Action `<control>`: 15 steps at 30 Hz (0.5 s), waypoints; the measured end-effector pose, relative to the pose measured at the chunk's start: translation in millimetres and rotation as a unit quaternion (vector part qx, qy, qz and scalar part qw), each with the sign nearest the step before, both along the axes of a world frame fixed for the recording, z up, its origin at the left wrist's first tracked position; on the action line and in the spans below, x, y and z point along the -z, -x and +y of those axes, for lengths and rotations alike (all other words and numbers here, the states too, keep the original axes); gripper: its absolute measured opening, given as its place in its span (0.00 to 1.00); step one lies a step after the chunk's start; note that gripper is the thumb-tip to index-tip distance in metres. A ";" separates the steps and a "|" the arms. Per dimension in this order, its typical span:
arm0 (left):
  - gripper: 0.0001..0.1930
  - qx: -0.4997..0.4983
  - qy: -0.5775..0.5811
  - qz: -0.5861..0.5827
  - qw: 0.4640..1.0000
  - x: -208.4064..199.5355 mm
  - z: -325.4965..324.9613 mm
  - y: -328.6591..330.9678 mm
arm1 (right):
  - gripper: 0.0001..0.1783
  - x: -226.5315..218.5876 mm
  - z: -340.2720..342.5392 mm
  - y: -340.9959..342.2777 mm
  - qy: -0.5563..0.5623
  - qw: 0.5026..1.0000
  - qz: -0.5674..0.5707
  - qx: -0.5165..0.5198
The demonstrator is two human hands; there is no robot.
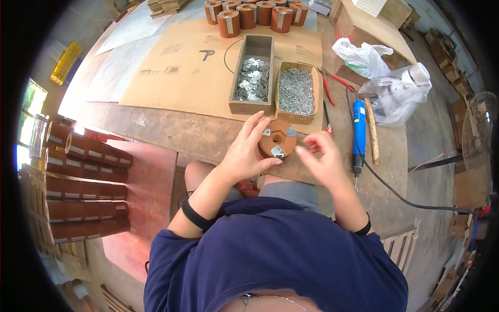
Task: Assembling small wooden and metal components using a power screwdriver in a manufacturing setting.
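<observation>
My left hand (245, 151) is wrapped round the left side of a reddish-brown cylinder (269, 141) at the table's front edge. The cylinder's round end faces up, with a hole in its middle and small metal brackets (278, 152) near its rim. Close by its right side is my right hand (323, 160), fingers curled and thumb near the index finger. Whether a small part sits in that pinch is too small to tell. Beyond the cylinder, a wooden box (250, 108) has metal brackets in it, and an open carton (295, 118) is full of screws or nails.
Right of the carton lie red-handled pliers (329, 89), a blue electric screwdriver (359, 127) with a black cord, and a wooden stick (372, 125). Plastic bags (397, 96) are farther right. More brown cylinders stand at the back (228, 25) and lie stacked at left (88, 190).
</observation>
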State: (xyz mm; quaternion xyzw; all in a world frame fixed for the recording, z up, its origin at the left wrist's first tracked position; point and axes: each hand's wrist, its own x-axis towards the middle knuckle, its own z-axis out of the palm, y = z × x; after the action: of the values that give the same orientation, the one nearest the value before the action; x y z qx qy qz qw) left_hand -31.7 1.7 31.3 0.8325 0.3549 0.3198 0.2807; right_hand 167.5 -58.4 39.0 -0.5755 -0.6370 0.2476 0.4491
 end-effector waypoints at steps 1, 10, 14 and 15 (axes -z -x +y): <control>0.42 -0.001 -0.001 0.001 1.000 -0.3 -0.6 1.8 | 0.13 -6.9 -0.6 11.5 -0.015 0.999 -0.040 -0.017; 0.38 -0.027 -0.060 -0.004 0.998 6.5 -6.0 4.8 | 0.04 3.3 6.4 25.2 -0.021 0.999 -0.023 -0.042; 0.37 -0.035 -0.052 -0.012 0.998 5.7 -7.1 4.3 | 0.05 1.7 6.5 14.3 -0.011 1.000 -0.008 0.003; 0.37 -0.038 -0.046 -0.013 0.998 5.8 -7.2 4.2 | 0.05 -1.5 6.0 10.6 0.000 1.000 0.008 0.009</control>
State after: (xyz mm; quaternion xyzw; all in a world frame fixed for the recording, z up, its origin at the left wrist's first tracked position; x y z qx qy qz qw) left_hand -36.0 -5.6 25.5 0.8261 0.3673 0.3576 0.2340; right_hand 156.9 -52.4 40.5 -0.5795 -0.6281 0.2482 0.4562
